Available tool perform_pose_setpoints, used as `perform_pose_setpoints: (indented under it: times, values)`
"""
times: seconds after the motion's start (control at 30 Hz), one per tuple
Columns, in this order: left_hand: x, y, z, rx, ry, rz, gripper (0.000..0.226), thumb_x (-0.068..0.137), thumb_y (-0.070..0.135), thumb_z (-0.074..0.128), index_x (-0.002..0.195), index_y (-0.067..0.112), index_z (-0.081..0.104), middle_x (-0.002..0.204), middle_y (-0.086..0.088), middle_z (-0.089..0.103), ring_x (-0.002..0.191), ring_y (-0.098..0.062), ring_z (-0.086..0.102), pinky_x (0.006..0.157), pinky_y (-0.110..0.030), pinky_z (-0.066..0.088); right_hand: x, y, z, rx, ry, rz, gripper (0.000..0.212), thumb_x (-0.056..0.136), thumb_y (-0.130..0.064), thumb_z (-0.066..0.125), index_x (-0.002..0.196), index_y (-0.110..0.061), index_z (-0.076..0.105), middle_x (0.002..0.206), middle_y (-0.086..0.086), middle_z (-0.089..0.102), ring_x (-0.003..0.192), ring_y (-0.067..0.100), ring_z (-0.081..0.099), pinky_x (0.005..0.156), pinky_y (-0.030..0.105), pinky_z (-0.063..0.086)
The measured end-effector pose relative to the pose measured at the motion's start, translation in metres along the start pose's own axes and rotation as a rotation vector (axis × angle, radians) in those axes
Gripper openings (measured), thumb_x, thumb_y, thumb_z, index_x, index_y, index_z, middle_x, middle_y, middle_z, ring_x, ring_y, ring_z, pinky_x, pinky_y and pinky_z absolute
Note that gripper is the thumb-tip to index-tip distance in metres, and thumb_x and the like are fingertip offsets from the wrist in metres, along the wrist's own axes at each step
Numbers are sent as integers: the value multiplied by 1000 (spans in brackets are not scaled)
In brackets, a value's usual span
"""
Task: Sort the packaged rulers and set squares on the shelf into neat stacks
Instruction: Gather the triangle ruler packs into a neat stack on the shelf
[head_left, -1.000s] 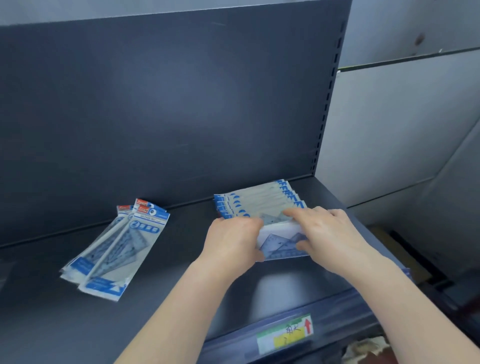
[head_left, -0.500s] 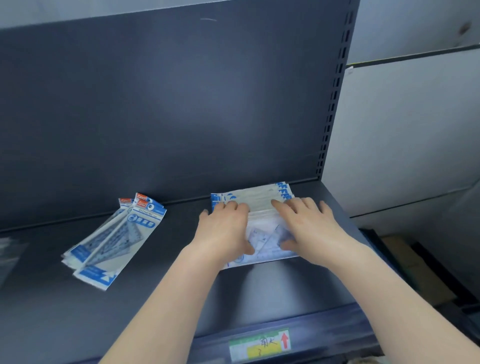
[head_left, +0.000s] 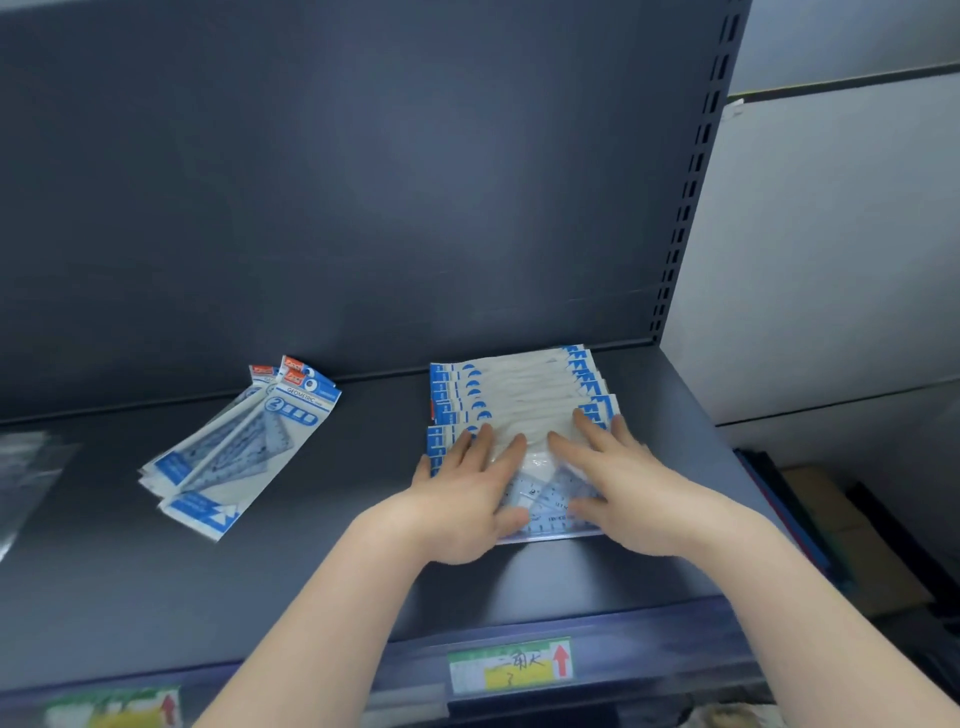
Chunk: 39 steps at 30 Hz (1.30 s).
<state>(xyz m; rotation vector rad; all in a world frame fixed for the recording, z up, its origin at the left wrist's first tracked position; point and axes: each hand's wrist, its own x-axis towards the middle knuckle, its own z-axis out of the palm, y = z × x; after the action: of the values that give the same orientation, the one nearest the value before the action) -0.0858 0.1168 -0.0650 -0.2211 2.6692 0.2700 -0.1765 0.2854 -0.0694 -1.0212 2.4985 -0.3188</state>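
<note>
I see both hands lying flat on the stack of packaged set squares (head_left: 519, 387), which sits fanned toward the rear on the right part of the dark shelf (head_left: 337, 582), just before the back panel (head_left: 363, 182). The left hand (head_left: 462, 499) presses the near left portion of the top packet, fingers straight and holding nothing. The right hand (head_left: 618, 478) rests beside it on the near right portion, fingers likewise extended. Between them a blue-tinted set square (head_left: 543, 501) shows through clear wrapping. Well apart to the left, a second pile of packets (head_left: 239, 452) lies loosely fanned and at an angle, header cards toward the rear. A price label (head_left: 511, 665) with a red arrow is fixed to the shelf's front edge below the hands. Something of clear plastic (head_left: 21, 478) lies at the far left, too blurred for me to identify.
</note>
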Motion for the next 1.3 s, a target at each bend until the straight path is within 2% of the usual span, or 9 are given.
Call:
perform_pose_setpoints:
  times: [0.13, 0.27, 0.4, 0.57, 0.73, 0.87, 1.07, 1.2, 1.3]
  values:
    - [2, -4, 1, -70, 175, -43, 83, 97, 51, 44, 153, 34, -14, 161, -3, -24, 148, -24, -22, 119, -55, -1, 6, -2, 1, 281, 176, 146, 74, 97, -30, 47, 153, -21, -1, 161, 4, -6, 148, 29, 1, 118, 42, 18]
    - [8, -11, 6, -553, 406, -198, 98, 92, 45, 58, 155, 17, -11, 162, -6, -18, 149, -23, -17, 122, -45, 2, 11, 2, 11, 287, 324, 196, 75, 93, -37, 51, 151, -13, 10, 156, 11, 19, 143, 27, 21, 109, 40, 31]
    - [14, -8, 15, -620, 426, -126, 95, 88, 38, 64, 155, 13, 1, 163, -4, 2, 150, -20, 3, 122, -45, 13, 12, -1, 14, 404, 351, 221, 74, 91, -35, 52, 151, -16, 13, 155, 10, 22, 142, 25, 23, 109, 43, 33]
    - [14, -10, 13, -623, 384, -155, 95, 93, 35, 60, 155, 14, -8, 162, -3, -16, 150, -18, -11, 120, -35, 8, 13, -1, 16, 365, 385, 273, 61, 88, -34, 54, 141, -14, 31, 138, 11, 38, 127, 31, 39, 97, 45, 43]
    - [6, -18, 9, -579, 370, -103, 88, 92, 33, 59, 156, 19, 1, 162, -1, -14, 151, -23, -2, 118, -39, 19, 10, -16, 10, 277, 427, 285, 51, 90, -27, 53, 135, -11, 36, 136, 11, 38, 126, 34, 38, 94, 44, 41]
    - [-8, -44, -4, -434, 417, -167, 73, 97, 31, 53, 156, 19, 12, 164, -5, -5, 151, -24, 1, 117, -41, 20, 19, -61, 9, 39, 417, 94, 56, 96, -31, 49, 146, -12, 31, 158, 11, 18, 146, 29, 12, 115, 39, 23]
    - [-35, -134, -18, -84, 476, -419, 50, 97, 39, 50, 140, 14, 42, 150, -8, 34, 137, -30, 29, 104, -44, 35, 47, -139, 33, 33, 312, -162, 43, 98, -24, 46, 141, -20, 44, 155, -1, 30, 147, 17, 14, 115, 32, 25]
    - [-46, -205, -20, -105, 432, -621, 76, 86, 57, 57, 146, 16, 33, 151, -9, 33, 141, -31, 25, 111, -47, 29, 67, -182, 54, 15, 223, -260, 46, 98, -21, 45, 143, -20, 41, 154, -3, 33, 147, 14, 16, 116, 31, 23]
    - [-49, -236, -21, -289, 364, -612, 91, 71, 67, 67, 141, 19, 36, 142, -6, 44, 134, -29, 36, 106, -47, 36, 81, -213, 66, 24, 172, -295, 51, 97, -20, 45, 146, -23, 34, 154, -6, 31, 147, 15, 16, 116, 33, 25]
